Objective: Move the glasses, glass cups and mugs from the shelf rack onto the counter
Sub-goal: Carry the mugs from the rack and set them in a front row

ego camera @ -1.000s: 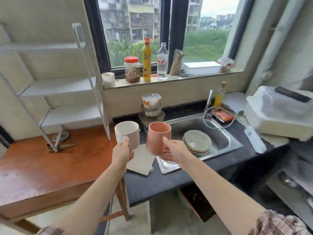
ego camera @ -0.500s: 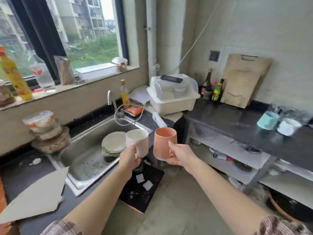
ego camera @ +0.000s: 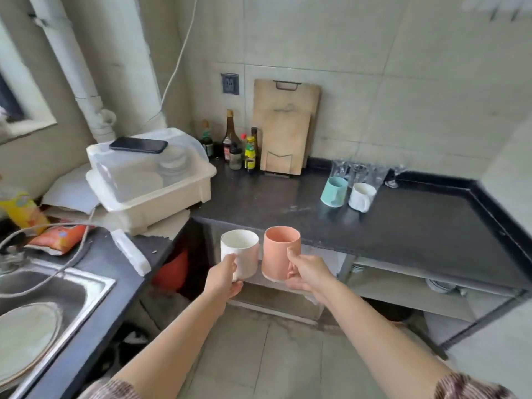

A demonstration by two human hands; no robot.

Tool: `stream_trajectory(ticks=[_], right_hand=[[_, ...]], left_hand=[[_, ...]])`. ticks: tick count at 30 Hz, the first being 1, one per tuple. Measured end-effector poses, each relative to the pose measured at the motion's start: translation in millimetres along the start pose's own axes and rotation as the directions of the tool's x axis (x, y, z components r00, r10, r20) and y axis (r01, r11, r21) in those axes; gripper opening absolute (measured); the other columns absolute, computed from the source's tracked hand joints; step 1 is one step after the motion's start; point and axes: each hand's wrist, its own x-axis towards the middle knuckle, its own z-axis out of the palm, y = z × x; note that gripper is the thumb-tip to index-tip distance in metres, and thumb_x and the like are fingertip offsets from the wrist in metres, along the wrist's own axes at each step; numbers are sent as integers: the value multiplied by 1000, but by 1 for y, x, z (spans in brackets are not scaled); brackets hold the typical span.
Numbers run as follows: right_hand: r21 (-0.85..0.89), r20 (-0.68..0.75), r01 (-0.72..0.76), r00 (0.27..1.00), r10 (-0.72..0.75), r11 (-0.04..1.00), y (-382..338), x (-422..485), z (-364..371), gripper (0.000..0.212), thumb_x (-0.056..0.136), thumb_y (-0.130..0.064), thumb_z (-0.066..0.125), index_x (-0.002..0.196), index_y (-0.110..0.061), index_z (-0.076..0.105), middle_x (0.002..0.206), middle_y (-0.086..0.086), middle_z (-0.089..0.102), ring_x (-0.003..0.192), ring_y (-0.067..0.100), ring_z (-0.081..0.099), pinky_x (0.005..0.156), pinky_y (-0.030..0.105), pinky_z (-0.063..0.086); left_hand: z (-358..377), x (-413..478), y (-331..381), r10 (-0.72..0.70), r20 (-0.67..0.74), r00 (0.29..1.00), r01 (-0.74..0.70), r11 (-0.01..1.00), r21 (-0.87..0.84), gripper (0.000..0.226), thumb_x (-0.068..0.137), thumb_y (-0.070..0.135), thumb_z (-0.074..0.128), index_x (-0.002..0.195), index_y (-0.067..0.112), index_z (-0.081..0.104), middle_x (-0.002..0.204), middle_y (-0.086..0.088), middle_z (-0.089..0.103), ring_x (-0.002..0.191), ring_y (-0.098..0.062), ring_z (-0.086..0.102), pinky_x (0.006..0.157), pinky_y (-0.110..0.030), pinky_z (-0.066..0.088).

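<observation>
My left hand (ego camera: 223, 276) grips a white mug (ego camera: 241, 250) by its handle side. Beside it, my right hand (ego camera: 305, 273) holds a salmon-pink mug (ego camera: 280, 249); both mugs are upright, in the air just in front of the black counter (ego camera: 403, 226). At the back of that counter stand a teal mug (ego camera: 334, 191) and a white mug (ego camera: 361, 196), with several clear glasses (ego camera: 359, 171) behind them. The shelf rack is out of view.
A white dish box (ego camera: 152, 180) with a phone (ego camera: 138, 145) on its lid sits at the counter's left end. Sauce bottles (ego camera: 239, 145) and cutting boards (ego camera: 285, 128) lean at the back wall. The sink (ego camera: 43, 300) with plates is at the left.
My view has swung right, from the rack and window past the sink to the black counter. Both hands carried the two mugs along and now hold them near the counter's front edge.
</observation>
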Motion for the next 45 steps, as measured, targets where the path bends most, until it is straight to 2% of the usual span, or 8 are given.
stream_trajectory(ticks=[2,7,15,22,25,34,38,45], right_hand=[[16,-55,-21,998,22,1000,-4,26,-27,47,89,-46,59,58,-13,53,65,8,57,45,16,62,52,26,54],[82,-184,-105,976,119,991,-8,69,-93,46,89,-49,57,64,-11,55,74,11,62,72,31,72,69,36,61],[202,-339,-170,912,232,965,-7,124,-197,44,90,-48,57,72,-7,58,84,14,65,76,31,72,70,37,61],[225,-423,-198,862,279,954,-9,190,-315,44,89,-48,58,92,-5,63,93,14,69,78,31,72,67,36,62],[193,-425,-229,857,292,954,-14,219,-363,42,90,-49,56,90,-7,62,95,14,70,76,28,72,57,29,60],[119,-324,-299,890,322,947,-24,306,-459,51,91,-55,50,118,-11,55,108,8,66,83,24,71,71,32,60],[129,-266,-292,911,317,948,-20,335,-472,58,90,-57,49,130,-15,51,114,8,64,86,23,70,65,27,58],[176,-230,-243,932,280,954,-4,375,-480,52,89,-58,51,121,-17,58,98,3,67,87,20,69,65,24,55]], left_hand=[[38,21,7,-22,52,998,20,999,24,35,86,46,55,98,14,59,101,-5,62,78,-25,61,64,-29,56],[123,51,23,-25,163,986,-8,980,201,33,89,52,48,79,21,55,84,0,56,65,-24,60,63,-29,54],[256,80,34,-113,309,944,13,952,307,36,91,46,44,99,14,57,92,-3,57,72,-24,62,68,-30,57],[389,97,34,-244,374,895,115,935,335,32,89,50,51,98,19,53,95,-3,57,86,-27,65,67,-33,58],[447,108,29,-254,364,896,135,937,321,34,91,46,51,108,16,51,110,-7,54,97,-30,62,65,-32,57],[573,145,26,-280,290,915,191,934,301,32,90,48,50,83,18,56,86,-1,55,79,-22,67,61,-27,56],[597,164,20,-224,299,928,129,943,306,29,92,48,45,87,22,57,92,3,58,87,-18,67,67,-27,56],[614,192,3,-140,373,917,21,952,306,33,94,49,43,117,27,53,111,3,61,97,-10,62,78,-29,51]])
